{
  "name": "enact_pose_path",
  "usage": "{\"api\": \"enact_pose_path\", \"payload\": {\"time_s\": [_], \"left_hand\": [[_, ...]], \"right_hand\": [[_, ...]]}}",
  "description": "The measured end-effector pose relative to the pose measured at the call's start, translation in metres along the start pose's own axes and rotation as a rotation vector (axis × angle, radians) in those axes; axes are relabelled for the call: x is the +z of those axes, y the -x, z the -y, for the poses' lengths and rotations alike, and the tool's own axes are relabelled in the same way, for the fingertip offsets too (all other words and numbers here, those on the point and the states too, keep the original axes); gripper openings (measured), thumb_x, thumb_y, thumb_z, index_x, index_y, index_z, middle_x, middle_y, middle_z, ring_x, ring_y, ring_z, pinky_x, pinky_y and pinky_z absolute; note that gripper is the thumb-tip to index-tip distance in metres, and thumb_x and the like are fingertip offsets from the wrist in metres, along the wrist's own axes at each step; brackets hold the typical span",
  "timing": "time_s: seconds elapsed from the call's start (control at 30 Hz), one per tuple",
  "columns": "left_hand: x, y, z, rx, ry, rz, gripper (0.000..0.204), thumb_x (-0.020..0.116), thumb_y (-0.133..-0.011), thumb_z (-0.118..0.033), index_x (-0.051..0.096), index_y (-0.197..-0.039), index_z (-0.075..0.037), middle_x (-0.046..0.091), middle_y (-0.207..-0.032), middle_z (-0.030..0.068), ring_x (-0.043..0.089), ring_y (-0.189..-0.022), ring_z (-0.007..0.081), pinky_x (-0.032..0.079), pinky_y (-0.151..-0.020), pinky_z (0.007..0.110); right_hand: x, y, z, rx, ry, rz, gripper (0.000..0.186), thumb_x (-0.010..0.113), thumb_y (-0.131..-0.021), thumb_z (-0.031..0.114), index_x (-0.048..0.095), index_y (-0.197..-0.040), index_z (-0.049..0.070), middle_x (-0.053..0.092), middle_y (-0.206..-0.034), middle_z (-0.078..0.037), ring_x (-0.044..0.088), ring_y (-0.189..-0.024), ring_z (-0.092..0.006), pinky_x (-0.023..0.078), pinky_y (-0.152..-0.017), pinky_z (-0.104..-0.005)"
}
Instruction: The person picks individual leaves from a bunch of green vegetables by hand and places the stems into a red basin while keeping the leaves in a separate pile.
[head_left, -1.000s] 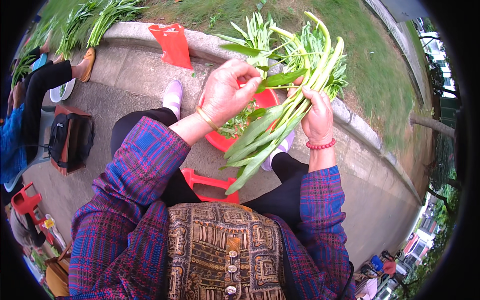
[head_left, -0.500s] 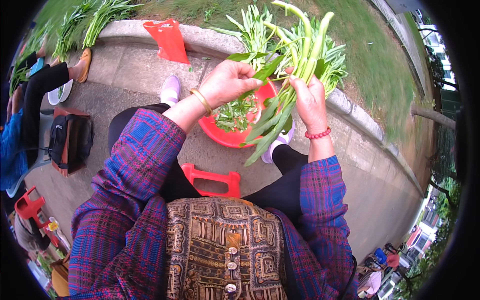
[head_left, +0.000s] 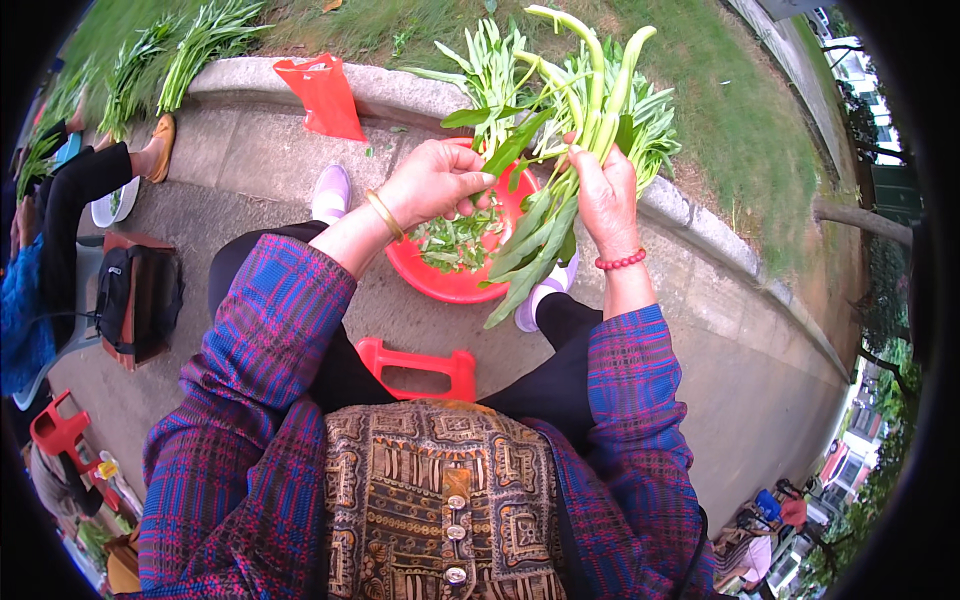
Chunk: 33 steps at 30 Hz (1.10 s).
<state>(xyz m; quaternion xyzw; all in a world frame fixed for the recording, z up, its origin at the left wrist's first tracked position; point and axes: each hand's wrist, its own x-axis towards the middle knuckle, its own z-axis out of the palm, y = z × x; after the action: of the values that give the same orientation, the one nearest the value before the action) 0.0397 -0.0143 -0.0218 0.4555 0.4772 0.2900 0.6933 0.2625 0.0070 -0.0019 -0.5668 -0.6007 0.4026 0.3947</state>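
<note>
Right hand (head_left: pixel 607 195): grip clamped round the bunch of greens (head_left: pixel 545 236), which we find over the red basin (head_left: pixel 430 283) with leaf pieces (head_left: pixel 452 242) inside, presumably to catch more; left hand (head_left: pixel 437 183): grip pinched on one leaf (head_left: pixel 513 148), held out leftward, we judge, for clearance

Grey pavement (head_left: pixel 740 370), red basin (head_left: pixel 445 286) resting on it, white basin (head_left: pixel 102 209) farther left

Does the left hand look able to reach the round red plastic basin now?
Probably yes: the left hand overlaps the round red plastic basin in this view, whose near rim looks unobstructed, though that hand seems to pinch a long green leaf.
</note>
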Motion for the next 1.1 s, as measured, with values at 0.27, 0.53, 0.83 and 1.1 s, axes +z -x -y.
{"api": "enact_pose_path", "payload": {"time_s": [0.27, 0.53, 0.83, 1.1], "left_hand": [[-0.003, -0.008, 0.015, 0.215, -0.163, -0.170, 0.010, 0.062, -0.091, -0.015, 0.066, -0.089, -0.005, 0.059, -0.068, -0.0048, 0.050, -0.051, 0.0020, 0.041, -0.044, 0.018], [0.000, -0.004, 0.010, 0.198, 0.142, -0.242, 0.011, 0.057, -0.093, -0.014, 0.062, -0.095, -0.005, 0.062, -0.070, -0.0008, 0.054, -0.055, 0.0046, 0.047, -0.048, 0.020], [-0.003, -0.005, 0.010, 0.263, -0.015, -0.236, 0.013, 0.057, -0.091, -0.013, 0.063, -0.100, -0.005, 0.061, -0.072, -0.0019, 0.053, -0.058, 0.0041, 0.046, -0.051, 0.020], [0.003, 0.007, -0.006, 0.104, -0.997, -0.088, 0.032, 0.068, -0.080, -0.021, 0.064, -0.108, -0.006, 0.066, -0.092, 0.0169, 0.063, -0.075, 0.0377, 0.051, -0.069, 0.045]], "right_hand": [[0.003, -0.002, -0.003, -0.010, -0.020, -0.041, 0.023, 0.052, -0.090, 0.016, 0.063, -0.102, -0.001, 0.064, -0.080, -0.005, 0.058, -0.071, -0.0112, 0.047, -0.067, -0.0264], [0.001, -0.005, -0.006, 0.039, -0.049, -0.153, 0.024, 0.051, -0.090, 0.014, 0.063, -0.103, -0.001, 0.065, -0.082, -0.005, 0.059, -0.071, -0.0111, 0.047, -0.066, -0.0254], [0.000, -0.005, -0.011, 0.053, -0.111, -0.159, 0.023, 0.051, -0.090, 0.013, 0.062, -0.104, -0.002, 0.063, -0.081, -0.006, 0.058, -0.069, -0.0116, 0.046, -0.065, -0.0249], [-0.001, -0.002, -0.009, 0.037, -0.137, -0.085, 0.021, 0.055, -0.090, 0.015, 0.062, -0.103, 0.000, 0.063, -0.080, -0.003, 0.056, -0.070, -0.0091, 0.045, -0.065, -0.0237]]}}
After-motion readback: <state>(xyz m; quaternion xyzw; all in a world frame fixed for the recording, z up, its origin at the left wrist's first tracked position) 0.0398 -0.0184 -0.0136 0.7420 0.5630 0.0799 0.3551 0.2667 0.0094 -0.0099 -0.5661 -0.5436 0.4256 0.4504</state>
